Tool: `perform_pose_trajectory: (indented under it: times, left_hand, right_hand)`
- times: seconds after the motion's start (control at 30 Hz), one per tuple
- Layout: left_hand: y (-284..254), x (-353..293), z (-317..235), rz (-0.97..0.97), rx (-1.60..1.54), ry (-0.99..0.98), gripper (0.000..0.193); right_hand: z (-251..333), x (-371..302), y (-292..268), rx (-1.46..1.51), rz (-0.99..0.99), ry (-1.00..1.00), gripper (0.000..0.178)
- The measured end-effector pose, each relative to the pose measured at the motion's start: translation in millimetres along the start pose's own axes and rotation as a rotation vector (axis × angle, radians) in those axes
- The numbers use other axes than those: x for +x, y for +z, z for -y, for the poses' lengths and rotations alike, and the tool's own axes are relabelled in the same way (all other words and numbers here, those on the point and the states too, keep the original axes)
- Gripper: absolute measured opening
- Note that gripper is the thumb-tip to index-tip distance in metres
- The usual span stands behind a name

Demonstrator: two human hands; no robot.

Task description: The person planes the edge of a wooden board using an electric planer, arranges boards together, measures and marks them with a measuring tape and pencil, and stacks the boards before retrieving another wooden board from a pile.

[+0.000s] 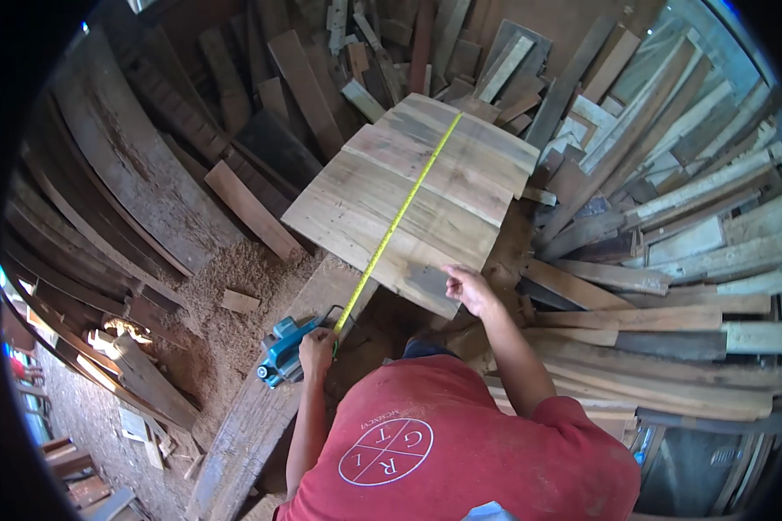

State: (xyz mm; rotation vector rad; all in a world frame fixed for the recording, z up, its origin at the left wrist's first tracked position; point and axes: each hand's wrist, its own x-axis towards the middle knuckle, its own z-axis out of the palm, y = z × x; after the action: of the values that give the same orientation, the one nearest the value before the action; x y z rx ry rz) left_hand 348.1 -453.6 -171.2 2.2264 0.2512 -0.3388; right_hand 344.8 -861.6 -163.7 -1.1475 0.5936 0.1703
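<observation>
My left hand (318,349) is closed around the near end of a yellow tape measure (396,219), whose case is mostly hidden by my fingers. The blade runs out straight, slanting across a panel of pale wooden boards (356,193) to its far edge. Right beside my left hand, a teal electric planer (284,349) rests on a long plank (245,440). My right hand (467,288) is over the panel's near right corner, index finger extended and the others partly curled. Nothing shows in it. Whether it touches the wood I cannot tell.
Offcuts and boards (695,234) are piled along the right. More timber leans at the back, and a wide weathered slab (139,148) stands at the left. Wood shavings (235,291) heap beside the plank, with a small wood block (240,301) on them.
</observation>
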Motion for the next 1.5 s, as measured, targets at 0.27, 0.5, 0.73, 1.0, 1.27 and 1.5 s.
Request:
perform_pose_trajectory:
  times: [0.27, 0.5, 0.73, 1.0, 1.27, 1.5]
  left_hand:
    - [48, 71, -69, 0.048, 0.207, -0.125, 0.025]
    - [68, 138, -72, 0.139, 0.248, -0.228, 0.026]
    - [64, 171, -52, 0.134, 0.394, -0.263, 0.029]
    - [106, 216, -35, 0.216, 0.637, -0.022, 0.029]
    - [103, 208, -51, 0.14, 0.301, -0.249, 0.03]
    - [112, 210, -57, 0.103, 0.278, -0.232, 0.028]
  right_hand:
    - [6, 75, -29, -0.085, 0.033, 0.133, 0.023]
    - [19, 107, -63, -0.179, 0.076, 0.157, 0.025]
    - [46, 122, -92, -0.173, -0.034, 0.138, 0.023]
    - [58, 141, -121, -0.209, -0.042, 0.179, 0.026]
    - [79, 155, -118, -0.408, 0.043, 0.267, 0.03]
    - [85, 176, -97, -0.487, 0.081, 0.273, 0.03]
